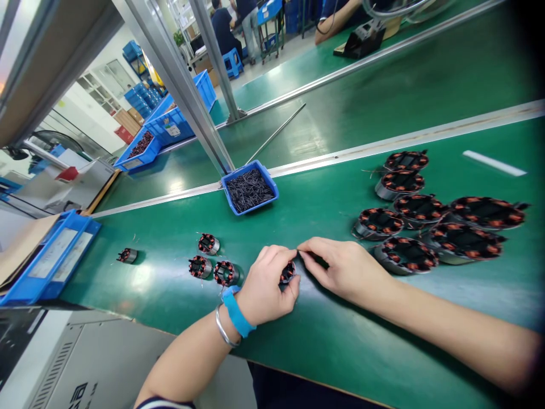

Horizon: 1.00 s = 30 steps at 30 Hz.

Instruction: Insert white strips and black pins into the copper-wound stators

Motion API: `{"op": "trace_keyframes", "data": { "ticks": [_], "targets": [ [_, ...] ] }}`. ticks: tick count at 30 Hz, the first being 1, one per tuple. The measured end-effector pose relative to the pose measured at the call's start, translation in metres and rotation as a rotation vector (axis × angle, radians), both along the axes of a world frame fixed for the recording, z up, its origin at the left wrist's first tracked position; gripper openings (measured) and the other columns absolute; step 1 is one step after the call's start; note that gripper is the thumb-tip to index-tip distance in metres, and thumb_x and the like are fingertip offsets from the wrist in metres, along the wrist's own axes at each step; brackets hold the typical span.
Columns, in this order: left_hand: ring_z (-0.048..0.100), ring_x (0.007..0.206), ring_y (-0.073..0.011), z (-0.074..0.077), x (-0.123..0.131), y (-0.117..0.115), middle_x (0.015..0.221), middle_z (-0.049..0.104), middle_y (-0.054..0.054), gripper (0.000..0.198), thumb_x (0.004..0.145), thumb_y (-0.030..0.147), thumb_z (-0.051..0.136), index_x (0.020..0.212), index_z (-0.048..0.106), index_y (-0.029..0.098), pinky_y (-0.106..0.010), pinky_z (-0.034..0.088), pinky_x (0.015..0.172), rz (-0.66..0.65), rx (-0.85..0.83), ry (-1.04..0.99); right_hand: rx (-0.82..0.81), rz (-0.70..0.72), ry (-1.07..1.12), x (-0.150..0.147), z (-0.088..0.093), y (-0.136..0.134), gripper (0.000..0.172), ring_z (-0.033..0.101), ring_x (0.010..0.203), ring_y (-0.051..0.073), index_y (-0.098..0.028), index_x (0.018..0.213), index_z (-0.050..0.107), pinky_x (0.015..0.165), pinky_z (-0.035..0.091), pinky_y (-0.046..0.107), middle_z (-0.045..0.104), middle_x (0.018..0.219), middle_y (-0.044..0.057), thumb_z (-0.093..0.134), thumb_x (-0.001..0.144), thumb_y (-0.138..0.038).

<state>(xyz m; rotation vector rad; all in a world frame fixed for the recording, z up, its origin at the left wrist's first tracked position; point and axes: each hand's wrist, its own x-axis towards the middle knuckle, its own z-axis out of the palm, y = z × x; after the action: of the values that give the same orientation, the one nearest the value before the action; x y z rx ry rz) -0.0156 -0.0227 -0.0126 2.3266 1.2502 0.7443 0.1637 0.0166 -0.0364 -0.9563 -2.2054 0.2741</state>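
Note:
My left hand (266, 284), with a blue band and a silver bangle at its wrist, is closed round a small motor stator (288, 272) with copper windings. Most of that stator is hidden behind the fingers. Just right of it, my right hand (336, 262) pinches thumb and forefinger together beside the stator; a tiny dark piece shows at the fingertips, too small to name. Left of my left hand stand several more small stators (225, 274). Larger-looking stators (406, 255) are grouped behind my right forearm.
A blue bin (249, 190) of thin black tubes stands at the ledge ahead. One stator (127, 255) lies apart at left, near a blue document tray (55, 255). A white strip (494, 163) lies at right. A metal post (183, 85) rises behind. People are across the bench.

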Motion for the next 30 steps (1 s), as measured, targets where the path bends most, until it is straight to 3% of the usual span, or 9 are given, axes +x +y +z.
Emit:
{"op": "trace_keyframes", "data": {
  "ticks": [4,9,15,23,30],
  "targets": [
    [0.054,0.099,-0.0232,-0.001,0.0,-0.001,0.108,0.058,-0.012,0.035,0.083,0.016,0.052,0.118,0.051,0.016,-0.041,0.05,0.088,0.007,0.001,0.006,-0.112,0.064,0.122,0.007,0.002,0.002,0.015,0.07,0.067,0.016,-0.017,0.09,0.064,0.062,0.055,0.025,0.073,0.078,0.004,0.05,0.086,-0.02],
    [0.053,0.098,-0.0229,-0.002,0.0,-0.001,0.108,0.058,-0.012,0.036,0.083,0.017,0.053,0.119,0.052,0.014,-0.041,0.05,0.088,-0.001,-0.006,0.012,-0.175,0.096,0.12,0.008,0.002,0.001,0.016,0.069,0.066,0.014,-0.018,0.088,0.066,0.062,0.054,0.025,0.073,0.076,0.003,0.049,0.087,-0.019],
    [0.052,0.098,-0.0232,-0.001,-0.001,-0.001,0.108,0.057,-0.013,0.037,0.083,0.017,0.053,0.12,0.053,0.013,-0.041,0.05,0.088,-0.001,-0.048,0.018,-0.107,0.101,0.082,0.008,-0.003,0.002,0.019,0.067,0.063,0.013,-0.018,0.086,0.066,0.059,0.051,0.023,0.071,0.074,0.002,0.047,0.09,-0.019],
    [0.052,0.099,-0.0229,0.0,-0.003,0.001,0.108,0.056,-0.013,0.04,0.081,0.016,0.055,0.121,0.056,0.013,-0.039,0.049,0.089,-0.013,-0.075,-0.005,0.105,0.098,-0.093,0.011,-0.006,0.0,0.031,0.064,0.057,0.015,-0.016,0.084,0.062,0.054,0.046,0.026,0.066,0.071,0.003,0.035,0.098,-0.022],
    [0.052,0.102,-0.0234,0.0,-0.004,0.002,0.108,0.057,-0.013,0.038,0.081,0.015,0.056,0.119,0.055,0.012,-0.04,0.048,0.092,-0.047,-0.084,-0.011,-0.131,0.132,-0.044,0.017,-0.005,0.003,0.024,0.064,0.059,0.013,-0.02,0.087,0.061,0.056,0.044,0.024,0.068,0.073,0.001,0.04,0.097,-0.025]
  ]
}}
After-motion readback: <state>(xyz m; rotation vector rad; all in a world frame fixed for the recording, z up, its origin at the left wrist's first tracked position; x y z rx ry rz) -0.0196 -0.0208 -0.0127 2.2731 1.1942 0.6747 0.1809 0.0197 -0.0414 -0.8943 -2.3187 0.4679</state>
